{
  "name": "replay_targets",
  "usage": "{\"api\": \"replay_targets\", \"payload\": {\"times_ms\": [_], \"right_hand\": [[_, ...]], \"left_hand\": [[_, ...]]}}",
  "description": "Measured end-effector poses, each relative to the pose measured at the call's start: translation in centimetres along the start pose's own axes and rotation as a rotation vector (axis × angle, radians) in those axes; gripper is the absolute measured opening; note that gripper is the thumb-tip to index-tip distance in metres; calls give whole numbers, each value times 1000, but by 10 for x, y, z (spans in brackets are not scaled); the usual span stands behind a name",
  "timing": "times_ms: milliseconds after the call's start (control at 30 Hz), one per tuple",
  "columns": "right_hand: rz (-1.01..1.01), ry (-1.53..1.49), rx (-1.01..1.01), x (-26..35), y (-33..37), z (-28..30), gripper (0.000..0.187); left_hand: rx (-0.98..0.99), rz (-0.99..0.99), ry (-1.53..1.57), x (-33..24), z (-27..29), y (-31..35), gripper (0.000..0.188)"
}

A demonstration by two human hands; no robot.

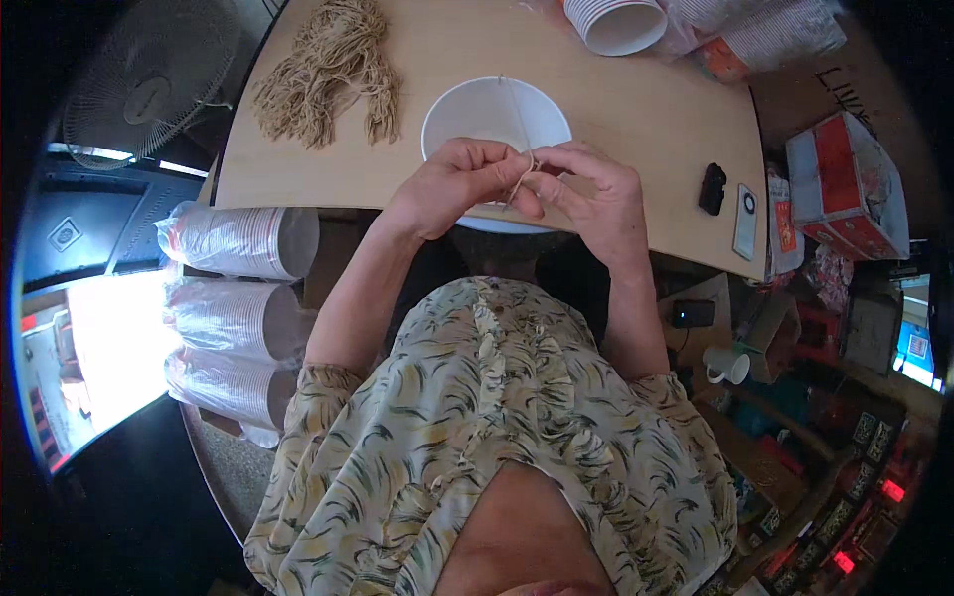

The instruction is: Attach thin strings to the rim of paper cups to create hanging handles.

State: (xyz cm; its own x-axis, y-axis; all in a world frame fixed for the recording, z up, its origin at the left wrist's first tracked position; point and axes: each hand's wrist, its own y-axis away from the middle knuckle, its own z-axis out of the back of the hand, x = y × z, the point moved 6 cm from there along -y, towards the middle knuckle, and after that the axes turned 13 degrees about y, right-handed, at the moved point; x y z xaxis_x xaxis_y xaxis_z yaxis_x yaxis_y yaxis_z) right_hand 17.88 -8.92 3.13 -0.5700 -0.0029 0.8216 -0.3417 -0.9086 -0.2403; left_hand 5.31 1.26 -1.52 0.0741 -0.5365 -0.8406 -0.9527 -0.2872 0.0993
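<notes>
In front of me a white round paper bucket stands at the table's near edge, its inside showing. Thin tan twine runs from its far rim across the mouth to my fingers. My left hand pinches the twine above the near side of the bucket. Close against it, my right hand has thumb and forefinger closed on the same twine, which forms a small loop between the hands. Part of the bucket is hidden behind my hands.
A heap of tan twine lengths lies at the table's far left. Stacked buckets lie at the far right, with plastic-wrapped stacks beside the table on the left. A black object and a phone-like slab lie right.
</notes>
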Motion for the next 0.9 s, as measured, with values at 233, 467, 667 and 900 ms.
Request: {"api": "replay_targets", "payload": {"times_ms": [233, 467, 667, 900], "right_hand": [[78, 24, -110, 9, 1, 3, 15], [-6, 71, -46, 14, 5, 9, 9], [-70, 189, 48, 16, 7, 11, 7], [77, 183, 18, 24, -7, 13, 9]], "left_hand": [[-23, -113, -40, -13, -6, 9, 33], [-36, -129, -103, -12, -3, 13, 29], [-62, -145, -227, -13, -4, 20, 33], [-95, -139, -345, -18, -3, 25, 27]]}}
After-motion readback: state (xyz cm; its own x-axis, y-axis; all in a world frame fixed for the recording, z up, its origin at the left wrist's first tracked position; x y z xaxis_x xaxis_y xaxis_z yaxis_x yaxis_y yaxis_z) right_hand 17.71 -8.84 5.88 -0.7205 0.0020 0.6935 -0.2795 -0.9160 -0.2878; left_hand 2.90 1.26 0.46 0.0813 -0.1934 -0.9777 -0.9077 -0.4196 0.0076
